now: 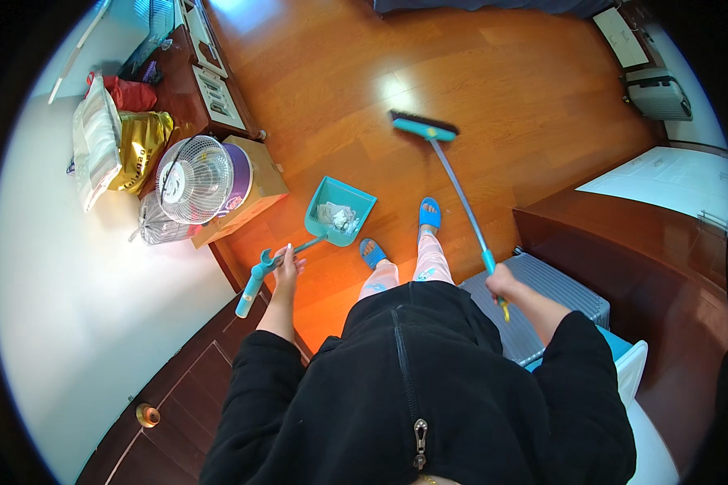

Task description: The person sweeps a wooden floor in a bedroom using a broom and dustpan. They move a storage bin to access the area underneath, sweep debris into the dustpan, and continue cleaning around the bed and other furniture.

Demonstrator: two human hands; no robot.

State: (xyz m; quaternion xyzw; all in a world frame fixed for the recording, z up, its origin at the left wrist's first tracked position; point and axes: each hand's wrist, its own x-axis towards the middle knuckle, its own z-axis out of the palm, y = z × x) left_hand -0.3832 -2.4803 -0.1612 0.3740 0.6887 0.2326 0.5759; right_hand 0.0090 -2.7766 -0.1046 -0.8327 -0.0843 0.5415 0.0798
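My left hand (287, 268) is closed around the upper pole of a long-handled teal dustpan (337, 191), just below its thick grip. Crumpled whitish paper or tissue (340, 218) lies in the pan, which is left of my feet in blue slippers. On the right, my right hand (502, 283) grips the teal handle end of a broom (461, 194), whose yellow hanging loop sticks out below the fist. The broom's teal head with dark bristles is out ahead on the wooden floor, right of the dustpan and apart from it.
At left, a fan with a white wire guard (195, 180) stands by a cardboard box (258, 176), bags and a dark wood cabinet (182, 79). A grey ribbed suitcase (534, 291) lies close on my right beside a wooden furniture side (606, 260). Another suitcase (658, 94) is at the far right.
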